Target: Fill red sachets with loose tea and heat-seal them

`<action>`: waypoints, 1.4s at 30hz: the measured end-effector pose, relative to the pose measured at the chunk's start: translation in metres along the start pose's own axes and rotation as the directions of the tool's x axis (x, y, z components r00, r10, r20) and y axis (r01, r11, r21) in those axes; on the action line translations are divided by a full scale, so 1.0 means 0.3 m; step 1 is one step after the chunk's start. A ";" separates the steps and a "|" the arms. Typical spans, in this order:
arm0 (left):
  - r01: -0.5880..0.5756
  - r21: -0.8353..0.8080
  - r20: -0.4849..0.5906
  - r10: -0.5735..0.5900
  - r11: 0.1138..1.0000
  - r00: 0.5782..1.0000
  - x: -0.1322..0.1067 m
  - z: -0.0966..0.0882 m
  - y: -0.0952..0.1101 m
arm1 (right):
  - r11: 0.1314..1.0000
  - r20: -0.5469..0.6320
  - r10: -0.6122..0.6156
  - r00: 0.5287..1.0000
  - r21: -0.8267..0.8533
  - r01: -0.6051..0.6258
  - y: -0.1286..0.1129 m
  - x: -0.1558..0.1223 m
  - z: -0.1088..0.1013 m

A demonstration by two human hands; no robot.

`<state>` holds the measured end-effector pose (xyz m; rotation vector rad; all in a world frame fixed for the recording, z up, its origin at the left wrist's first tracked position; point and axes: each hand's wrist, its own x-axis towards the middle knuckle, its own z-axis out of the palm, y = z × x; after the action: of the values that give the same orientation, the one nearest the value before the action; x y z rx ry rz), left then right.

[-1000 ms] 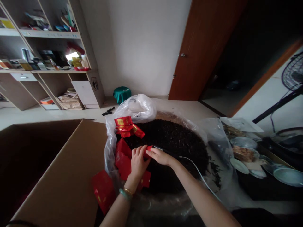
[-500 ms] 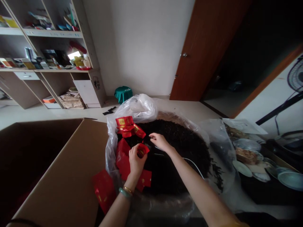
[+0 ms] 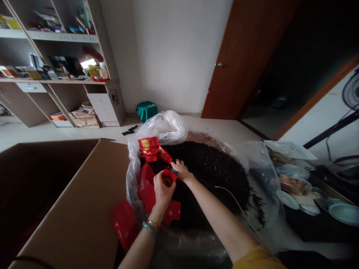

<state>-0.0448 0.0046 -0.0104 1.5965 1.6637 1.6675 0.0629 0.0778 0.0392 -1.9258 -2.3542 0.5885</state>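
Observation:
My left hand (image 3: 162, 189) is closed on a small red foil packet (image 3: 168, 176), holding its mouth open above a heap of dark loose tea leaves (image 3: 213, 168). The heap fills a big clear plastic bag (image 3: 165, 127). My right hand (image 3: 181, 170) rests on the leaves just right of the packet, fingers curled in a pinch; what it grips is hidden. More red packets (image 3: 153, 149) lie at the bag's left rim, and a stack of flat red packets (image 3: 147, 186) sits under my left wrist.
An open cardboard box (image 3: 75, 209) stands at the left. A thin white cable (image 3: 238, 203) runs over the leaves. Plates and bowls (image 3: 291, 186) crowd the right side. Shelves (image 3: 56, 74), a green stool (image 3: 146, 110) and a brown door (image 3: 238, 59) are behind.
My right hand left the packet, reached out over the leaves, then came back beside the packet. My left hand kept hold of the red packet, whose mouth now gapes open.

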 end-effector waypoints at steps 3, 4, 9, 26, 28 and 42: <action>0.005 -0.018 -0.002 -0.005 1.000 1.000 -0.003 0.004 -0.002 | 1.000 0.022 -0.004 1.000 -0.014 0.004 -0.003 -0.007 -0.013; 0.003 -0.026 0.008 -0.003 1.000 1.000 -0.004 0.004 -0.003 | 1.000 0.032 -0.003 0.999 -0.018 0.003 -0.006 -0.010 -0.014; -0.119 0.034 0.059 0.117 0.992 0.991 -0.008 -0.006 0.007 | 0.999 -0.009 0.000 1.000 -0.047 -0.001 -0.016 -0.025 -0.001; -0.289 0.133 0.005 0.291 0.948 0.957 -0.024 -0.006 0.017 | 0.292 -0.059 -0.050 0.997 0.954 0.071 0.097 -0.136 -0.184; -0.309 0.142 0.007 0.311 0.940 0.950 -0.023 -0.006 0.021 | 0.229 -0.031 -0.119 0.992 0.972 0.058 0.069 -0.172 -0.222; -0.328 0.141 0.059 0.323 0.934 0.945 -0.023 -0.005 0.024 | 0.821 -0.161 -0.246 0.956 0.489 0.294 -0.016 -0.223 -0.262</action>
<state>-0.0401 -0.0039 -0.0072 2.0579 1.6072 1.6823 0.0948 0.0340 0.1273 -1.3303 -2.0774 0.9541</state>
